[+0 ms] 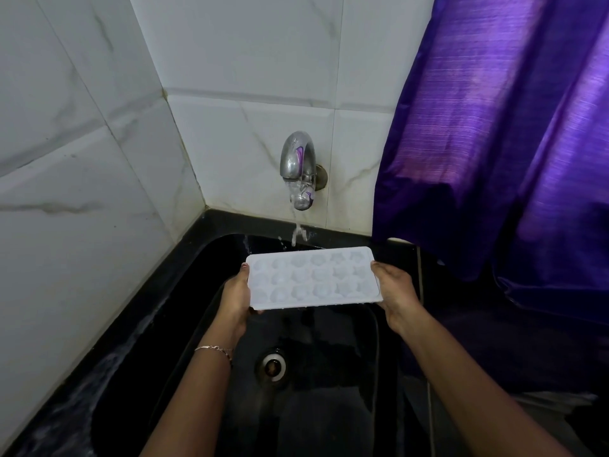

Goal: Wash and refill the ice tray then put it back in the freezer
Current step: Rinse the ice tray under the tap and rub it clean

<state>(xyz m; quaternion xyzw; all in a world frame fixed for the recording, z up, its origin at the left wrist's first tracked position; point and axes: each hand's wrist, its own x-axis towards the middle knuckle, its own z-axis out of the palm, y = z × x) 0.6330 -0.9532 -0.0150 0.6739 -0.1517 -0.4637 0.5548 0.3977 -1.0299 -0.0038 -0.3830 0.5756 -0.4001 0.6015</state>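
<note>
Two hands, left hand (238, 293) and right hand (393, 288), grip the short ends of the white plastic ice tray (313, 278), fingers curled beneath; judged light, wet and slippery, so hold it level.

dim, soft light | glare on curtain (494, 127) | sink (329, 390) dark | edges bowed

Fingers of left hand (235, 296) and right hand (397, 291) hide beneath ice tray (313, 279).

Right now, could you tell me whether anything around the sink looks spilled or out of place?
Yes: water looks splashed along the black rim left of the sink, and the tap's stream seems to meet the ice tray's far edge rather than its cups.
</note>
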